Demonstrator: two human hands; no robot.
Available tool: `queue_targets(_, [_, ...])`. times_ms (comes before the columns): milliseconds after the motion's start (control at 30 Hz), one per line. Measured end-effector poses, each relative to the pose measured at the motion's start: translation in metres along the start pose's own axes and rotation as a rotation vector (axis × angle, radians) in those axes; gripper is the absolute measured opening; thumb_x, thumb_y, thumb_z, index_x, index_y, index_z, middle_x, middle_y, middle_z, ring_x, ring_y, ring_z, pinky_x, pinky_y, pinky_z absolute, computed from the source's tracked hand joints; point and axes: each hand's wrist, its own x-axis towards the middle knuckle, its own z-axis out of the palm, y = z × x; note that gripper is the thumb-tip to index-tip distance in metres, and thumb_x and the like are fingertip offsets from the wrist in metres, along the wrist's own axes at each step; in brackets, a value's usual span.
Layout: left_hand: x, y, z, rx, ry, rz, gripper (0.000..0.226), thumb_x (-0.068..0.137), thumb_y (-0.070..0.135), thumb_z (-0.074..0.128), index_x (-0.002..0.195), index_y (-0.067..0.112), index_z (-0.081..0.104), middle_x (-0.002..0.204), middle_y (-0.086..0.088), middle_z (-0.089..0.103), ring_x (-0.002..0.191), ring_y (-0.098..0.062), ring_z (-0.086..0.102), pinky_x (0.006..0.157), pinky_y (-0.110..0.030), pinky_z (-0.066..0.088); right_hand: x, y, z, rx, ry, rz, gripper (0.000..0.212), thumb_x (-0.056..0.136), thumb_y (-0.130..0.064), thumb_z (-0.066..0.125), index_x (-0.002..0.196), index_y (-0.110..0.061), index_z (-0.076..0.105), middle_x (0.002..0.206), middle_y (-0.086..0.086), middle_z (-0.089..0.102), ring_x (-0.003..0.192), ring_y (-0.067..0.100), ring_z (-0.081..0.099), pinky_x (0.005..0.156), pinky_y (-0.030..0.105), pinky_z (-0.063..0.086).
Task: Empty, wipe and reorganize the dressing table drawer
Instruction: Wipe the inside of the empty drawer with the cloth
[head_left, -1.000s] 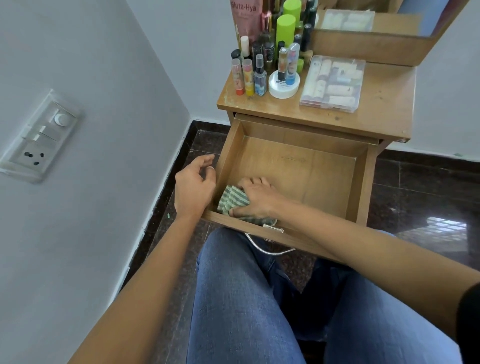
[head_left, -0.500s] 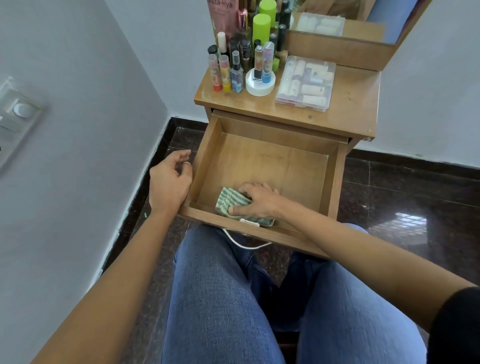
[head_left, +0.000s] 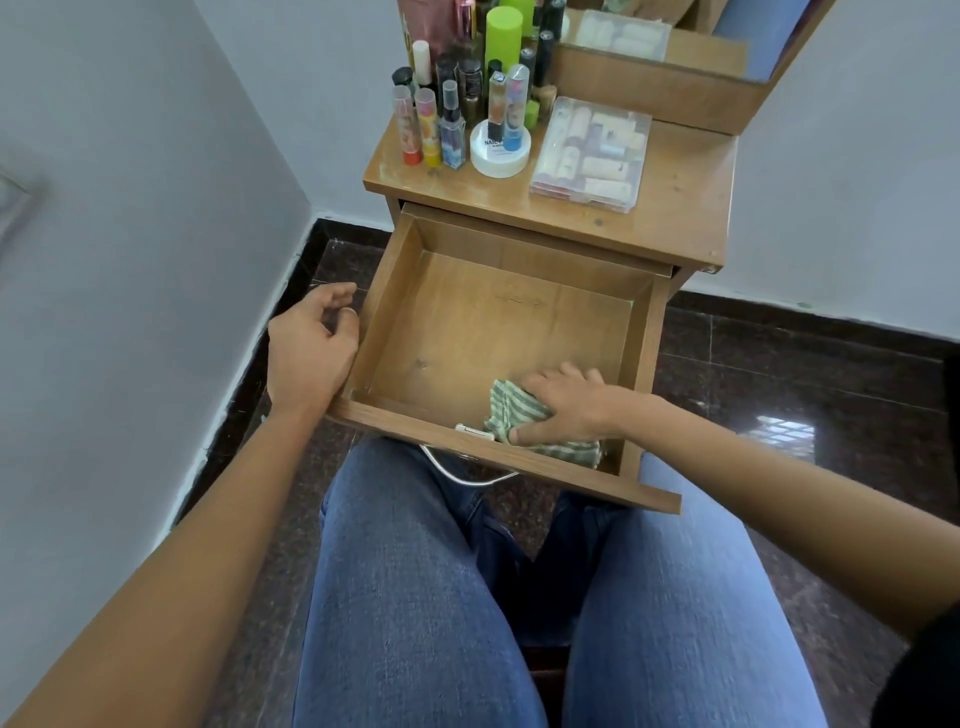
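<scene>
The wooden drawer of the dressing table stands pulled out over my knees, with nothing in it but a cloth. My right hand presses a green-and-white striped cloth onto the drawer floor near the front right corner, the thumb and fingers holding the fabric. My left hand hangs just outside the drawer's left wall with loosely curled fingers, holding nothing. On the table top stand several cosmetic bottles, a white round jar and a clear plastic box of small items.
A white cable loops under the drawer front, with a white plug lying on its front edge. A mirror rises behind the table top. A grey wall runs close on the left. Dark tiled floor lies to the right. My jeans-clad legs are beneath the drawer.
My right hand has slid the cloth rightwards along the drawer's front, from the front left to the front right. My left hand stays beside the drawer's left wall.
</scene>
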Motion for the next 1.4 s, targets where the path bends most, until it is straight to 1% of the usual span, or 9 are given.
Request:
queue_targets(100, [0.001, -0.001, 0.0, -0.016, -0.006, 0.012, 0.034, 0.093, 0.018, 0.053, 0.124, 0.02, 0.066, 0.116, 0.006, 0.069, 0.093, 0.0, 0.061, 0.087, -0.016, 0.046, -0.01, 0.005, 0.0, -0.155, 0.018, -0.028, 0.069, 0.09, -0.063, 0.042, 0.138, -0.014, 0.034, 0.135, 0.005, 0.041, 0.124, 0.024, 0.029, 0.103, 0.043, 0.022])
queue_targets(233, [0.0, -0.002, 0.0, -0.027, -0.011, 0.017, 0.035, 0.092, 0.02, 0.052, 0.123, 0.02, 0.066, 0.114, 0.01, 0.067, 0.084, 0.005, 0.06, 0.088, -0.019, 0.047, -0.022, 0.011, -0.001, -0.296, 0.05, -0.034, 0.062, 0.09, -0.062, 0.044, 0.13, -0.015, 0.037, 0.126, 0.005, 0.044, 0.115, 0.023, 0.033, 0.096, 0.043, 0.025])
queue_targets(533, [0.0, -0.005, 0.0, -0.037, -0.006, 0.019, 0.037, 0.09, 0.024, 0.051, 0.123, 0.021, 0.067, 0.115, 0.006, 0.069, 0.076, 0.008, 0.059, 0.078, -0.007, 0.044, -0.029, 0.016, -0.007, -0.403, 0.028, -0.03, 0.061, 0.087, -0.055, 0.055, 0.128, -0.015, 0.035, 0.123, 0.005, 0.044, 0.115, 0.024, 0.032, 0.095, 0.042, 0.026])
queue_targets(633, [-0.001, -0.002, 0.001, -0.026, -0.004, 0.0, 0.035, 0.092, 0.02, 0.053, 0.124, 0.019, 0.066, 0.115, 0.007, 0.068, 0.077, 0.01, 0.057, 0.076, -0.003, 0.04, -0.026, 0.018, -0.002, -0.308, 0.065, -0.035, 0.062, 0.086, -0.054, 0.057, 0.129, -0.015, 0.035, 0.124, 0.004, 0.044, 0.114, 0.024, 0.032, 0.096, 0.043, 0.027])
queue_targets(733, [-0.001, 0.0, 0.001, -0.017, 0.009, -0.013, 0.035, 0.093, 0.018, 0.054, 0.125, 0.018, 0.066, 0.114, 0.009, 0.067, 0.073, 0.014, 0.056, 0.072, 0.004, 0.036, -0.019, 0.013, 0.008, -0.04, 0.046, -0.022, 0.059, 0.091, -0.052, 0.051, 0.136, -0.019, 0.033, 0.128, 0.004, 0.044, 0.12, 0.024, 0.033, 0.097, 0.043, 0.026])
queue_targets(833, [-0.001, 0.0, 0.0, -0.009, 0.012, -0.022, 0.035, 0.092, 0.017, 0.054, 0.125, 0.019, 0.066, 0.115, 0.007, 0.068, 0.074, 0.011, 0.056, 0.072, 0.003, 0.035, -0.008, -0.001, 0.011, 0.109, 0.059, -0.024, 0.054, 0.093, -0.049, 0.05, 0.139, -0.024, 0.034, 0.134, 0.003, 0.046, 0.123, 0.023, 0.034, 0.102, 0.043, 0.025])
queue_targets(1133, [-0.002, 0.0, -0.001, -0.001, -0.003, 0.002, 0.034, 0.092, 0.017, 0.054, 0.123, 0.021, 0.067, 0.115, 0.009, 0.069, 0.082, 0.009, 0.059, 0.076, -0.005, 0.041, -0.02, 0.014, 0.0, -0.105, -0.041, -0.003, 0.058, 0.093, -0.052, 0.048, 0.141, -0.026, 0.031, 0.13, -0.004, 0.05, 0.121, 0.021, 0.031, 0.099, 0.043, 0.021])
queue_targets(1267, [-0.002, 0.001, 0.0, 0.003, 0.0, -0.005, 0.033, 0.093, 0.018, 0.054, 0.124, 0.021, 0.066, 0.115, 0.01, 0.068, 0.077, 0.008, 0.058, 0.071, -0.005, 0.04, -0.024, 0.021, -0.003, -0.134, -0.058, -0.033, 0.052, 0.094, -0.046, 0.05, 0.138, -0.023, 0.038, 0.099, -0.017, 0.047, 0.111, 0.015, 0.03, 0.099, 0.042, 0.021])
queue_targets(1400, [-0.003, 0.003, 0.0, 0.014, 0.007, -0.016, 0.034, 0.093, 0.02, 0.055, 0.125, 0.021, 0.066, 0.117, 0.01, 0.068, 0.068, 0.007, 0.055, 0.067, -0.004, 0.037, -0.017, 0.009, 0.005, 0.018, -0.039, -0.025, 0.052, 0.096, -0.048, 0.046, 0.142, -0.023, 0.04, 0.122, -0.005, 0.055, 0.122, 0.019, 0.039, 0.109, 0.046, 0.022])
